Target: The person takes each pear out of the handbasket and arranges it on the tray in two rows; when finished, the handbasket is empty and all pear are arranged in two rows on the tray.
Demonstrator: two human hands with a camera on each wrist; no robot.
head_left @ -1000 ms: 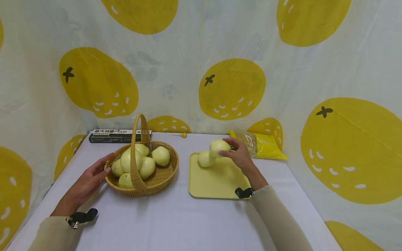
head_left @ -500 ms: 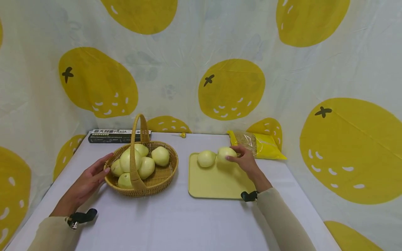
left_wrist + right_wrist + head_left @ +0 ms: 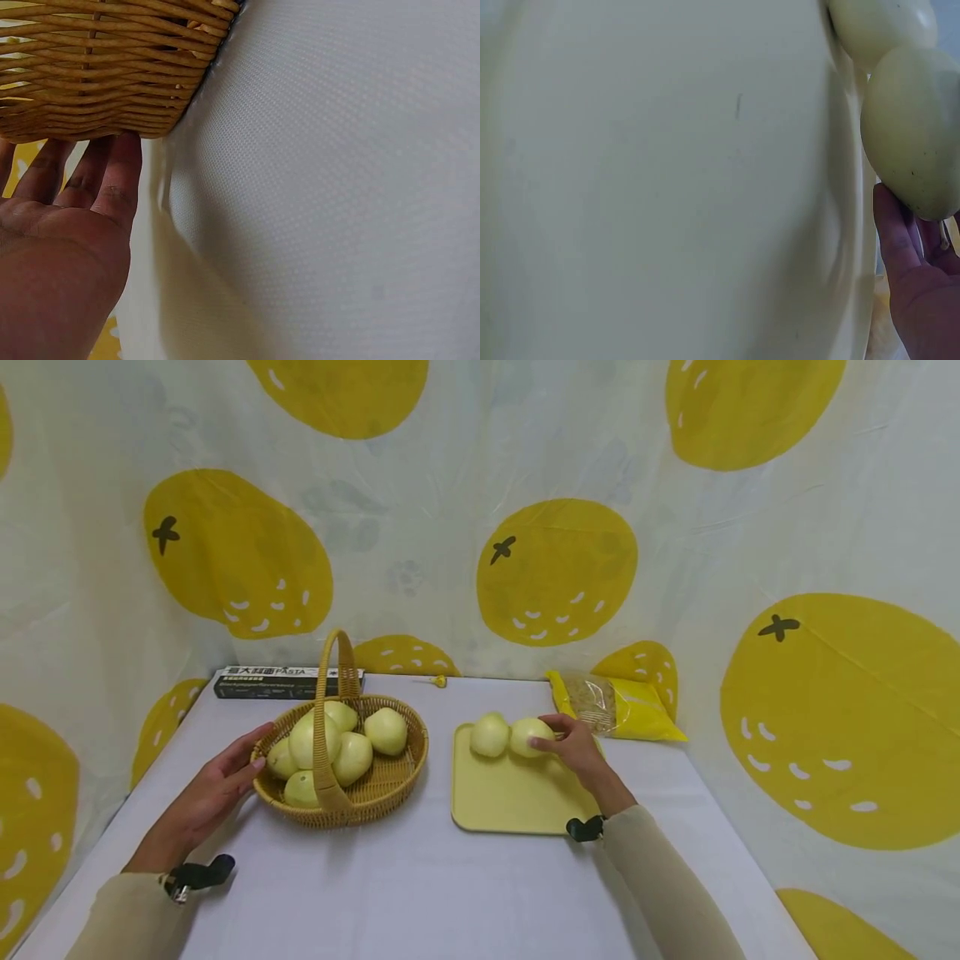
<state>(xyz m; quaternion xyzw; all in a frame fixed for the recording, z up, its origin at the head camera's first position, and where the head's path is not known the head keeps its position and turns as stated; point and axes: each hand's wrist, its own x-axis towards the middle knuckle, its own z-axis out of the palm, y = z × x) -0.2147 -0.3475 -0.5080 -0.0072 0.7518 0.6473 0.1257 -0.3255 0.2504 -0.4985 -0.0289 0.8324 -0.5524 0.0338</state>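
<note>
My right hand (image 3: 582, 752) pinches a small pale yellow-green melon (image 3: 528, 737) between thumb and fingers, over the back part of a yellow tray (image 3: 517, 797). Against its left side stands a second pale melon (image 3: 489, 735). In the right wrist view the fingertips (image 3: 889, 206) touch the lower end of the held melon (image 3: 915, 135). My left hand (image 3: 213, 797) rests at the left side of a wicker basket (image 3: 382, 814) with a tall handle. Its fairly straight fingers touch the woven wall (image 3: 112, 82) in the left wrist view. Several similar melons (image 3: 352, 758) lie in the basket.
Behind the basket lies a dark pasta box (image 3: 258, 683). A yellow bag (image 3: 637, 706) with a clear window lies behind the tray. At the back edge of the white-covered table (image 3: 420, 893) is a small yellow object (image 3: 439, 681). A fruit-print curtain (image 3: 420, 527) hangs behind.
My right hand has lowered its melon, carried it right, then back left beside the other melon, which now stands more upright. The left hand and basket stay in place.
</note>
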